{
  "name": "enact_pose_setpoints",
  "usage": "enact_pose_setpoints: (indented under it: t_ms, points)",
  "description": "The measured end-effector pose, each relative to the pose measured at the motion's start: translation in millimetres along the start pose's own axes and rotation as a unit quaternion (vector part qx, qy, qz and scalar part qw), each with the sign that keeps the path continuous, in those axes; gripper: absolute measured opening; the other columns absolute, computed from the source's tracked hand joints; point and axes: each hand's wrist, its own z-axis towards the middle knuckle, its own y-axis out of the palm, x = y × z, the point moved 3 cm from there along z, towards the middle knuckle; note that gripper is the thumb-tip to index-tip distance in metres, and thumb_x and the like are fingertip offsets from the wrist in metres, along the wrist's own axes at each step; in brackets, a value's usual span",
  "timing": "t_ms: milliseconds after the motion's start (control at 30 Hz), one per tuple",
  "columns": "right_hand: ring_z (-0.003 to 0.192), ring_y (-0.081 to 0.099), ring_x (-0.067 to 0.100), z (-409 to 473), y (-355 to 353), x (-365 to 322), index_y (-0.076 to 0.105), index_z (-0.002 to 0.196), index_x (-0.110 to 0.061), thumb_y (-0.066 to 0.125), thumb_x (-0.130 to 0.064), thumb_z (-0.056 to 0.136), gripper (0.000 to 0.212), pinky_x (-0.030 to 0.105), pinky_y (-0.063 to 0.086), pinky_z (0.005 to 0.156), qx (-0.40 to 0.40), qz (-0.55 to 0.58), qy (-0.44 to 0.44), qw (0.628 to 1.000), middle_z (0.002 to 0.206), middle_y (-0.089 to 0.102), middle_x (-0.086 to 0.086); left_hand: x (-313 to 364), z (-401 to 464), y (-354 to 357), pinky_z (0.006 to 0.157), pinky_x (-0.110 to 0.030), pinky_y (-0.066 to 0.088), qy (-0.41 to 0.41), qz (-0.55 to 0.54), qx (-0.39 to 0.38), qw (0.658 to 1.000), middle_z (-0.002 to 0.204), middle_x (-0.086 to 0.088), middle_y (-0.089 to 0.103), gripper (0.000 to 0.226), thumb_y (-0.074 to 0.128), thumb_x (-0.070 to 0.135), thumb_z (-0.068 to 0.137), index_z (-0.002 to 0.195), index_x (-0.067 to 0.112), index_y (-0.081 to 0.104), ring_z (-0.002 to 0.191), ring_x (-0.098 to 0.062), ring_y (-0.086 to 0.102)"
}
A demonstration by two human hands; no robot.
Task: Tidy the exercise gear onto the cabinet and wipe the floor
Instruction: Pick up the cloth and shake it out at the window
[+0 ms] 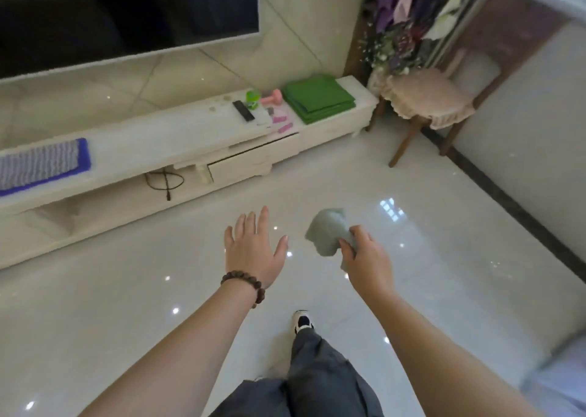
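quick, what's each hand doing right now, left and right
Left hand: open, fingers spread, holding nothing.
Right hand: fingers curled round a grey cloth, held above the floor.

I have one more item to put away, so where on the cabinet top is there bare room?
Bare stretch on the cabinet between the blue mat and the remote. Crowded from there right to the green mat.

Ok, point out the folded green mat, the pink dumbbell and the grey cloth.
folded green mat [318, 97]: head view, middle of its top surface.
pink dumbbell [272, 98]: head view, on its handle.
grey cloth [326, 232]: head view, the bunched part above the right hand's fingers.
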Motion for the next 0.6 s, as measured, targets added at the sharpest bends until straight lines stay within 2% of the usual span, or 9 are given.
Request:
enact_pose_setpoints:
  t_ms: [167, 233, 333, 533, 600]
  points:
    - [0.072, 0.053, 0.028, -21.0, -64.8, 83.9, 0.051, 0.099, -0.012, 0.047, -0.028, 0.097, 0.017, 0.037, 0.041, 0.060, 0.088, -0.008, 0.112, 0.990, 0.085, 0.056, 0.003, 108.9, 11.8, 22.0, 0.114, -0.049, 0.018, 0.128, 0.006, -0.026, 0.991, 0.150, -0.008, 0.034, 0.068, 0.035, 0.054, 0.093, 0.149, 0.017, 0.021, 0.141, -0.025, 0.023]
    - [0.070, 0.048, 0.027, -27.4, -90.4, 115.4, 0.051, 0.094, -0.011, 0.048, -0.027, 0.096, 0.017, 0.035, 0.035, 0.058, 0.123, -0.010, 0.150, 0.981, 0.082, 0.052, 0.003, 153.6, 13.3, 30.2, 0.113, -0.048, 0.019, 0.173, 0.010, -0.032, 0.984, 0.146, -0.008, 0.038, 0.069, 0.035, 0.054, 0.093, 0.149, 0.017, 0.022, 0.138, -0.026, 0.027]
    - [0.070, 0.046, 0.025, -31.3, -124.8, 163.0, 0.051, 0.091, -0.010, 0.049, -0.026, 0.095, 0.016, 0.033, 0.031, 0.058, 0.171, -0.004, 0.199, 0.965, 0.080, 0.049, 0.000, 220.8, 16.8, 44.5, 0.114, -0.047, 0.018, 0.230, 0.010, -0.049, 0.972, 0.149, -0.007, 0.035, 0.070, 0.035, 0.054, 0.093, 0.150, 0.018, 0.018, 0.139, -0.026, 0.025]
    - [0.069, 0.048, 0.019, -14.8, -189.7, 264.6, 0.051, 0.086, -0.020, 0.051, -0.025, 0.094, 0.010, 0.030, 0.030, 0.055, 0.237, 0.035, 0.249, 0.939, 0.081, 0.053, -0.002, 366.2, 37.9, 87.4, 0.117, -0.046, 0.014, 0.318, 0.020, -0.072, 0.945, 0.154, -0.005, 0.027, 0.071, 0.032, 0.057, 0.093, 0.151, 0.021, 0.013, 0.144, -0.023, 0.018]
    - [0.067, 0.052, 0.020, -3.2, -213.8, 302.0, 0.051, 0.086, -0.020, 0.051, -0.025, 0.093, 0.009, 0.032, 0.036, 0.055, 0.250, 0.050, 0.260, 0.931, 0.081, 0.053, -0.001, 420.1, 47.9, 102.5, 0.117, -0.046, 0.013, 0.338, 0.020, -0.071, 0.938, 0.155, -0.004, 0.026, 0.071, 0.033, 0.057, 0.093, 0.151, 0.022, 0.013, 0.144, -0.023, 0.017]
